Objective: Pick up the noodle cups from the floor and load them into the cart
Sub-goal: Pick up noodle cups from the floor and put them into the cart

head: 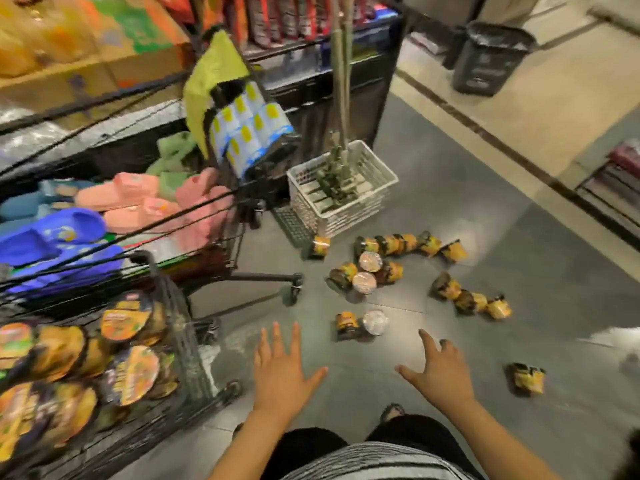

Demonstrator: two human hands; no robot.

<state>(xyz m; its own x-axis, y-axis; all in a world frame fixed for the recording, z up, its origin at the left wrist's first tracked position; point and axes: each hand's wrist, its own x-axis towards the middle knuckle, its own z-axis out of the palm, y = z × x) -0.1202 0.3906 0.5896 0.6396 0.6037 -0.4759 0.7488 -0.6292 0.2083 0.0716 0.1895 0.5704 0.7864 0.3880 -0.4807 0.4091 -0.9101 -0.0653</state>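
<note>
Several yellow-and-black noodle cups [381, 263] lie scattered on the grey floor, some tipped on their sides. A pair of noodle cups [360, 325] lies nearest, just beyond my hands, and a single cup [526, 378] sits off to the right. The black wire cart [188, 344] at the lower left holds several cups [128, 375]. My left hand [282, 370] hovers above the floor with fingers spread and holds nothing. My right hand [438, 368] reaches forward with thumb and fingers apart, also holding nothing.
A second wire cart [235, 216] behind the first carries pink, blue and green slippers. A white plastic basket [341, 188] with long poles stands on the floor beyond the cups. Store shelves line the back, and a black bin [491, 58] stands at the far right.
</note>
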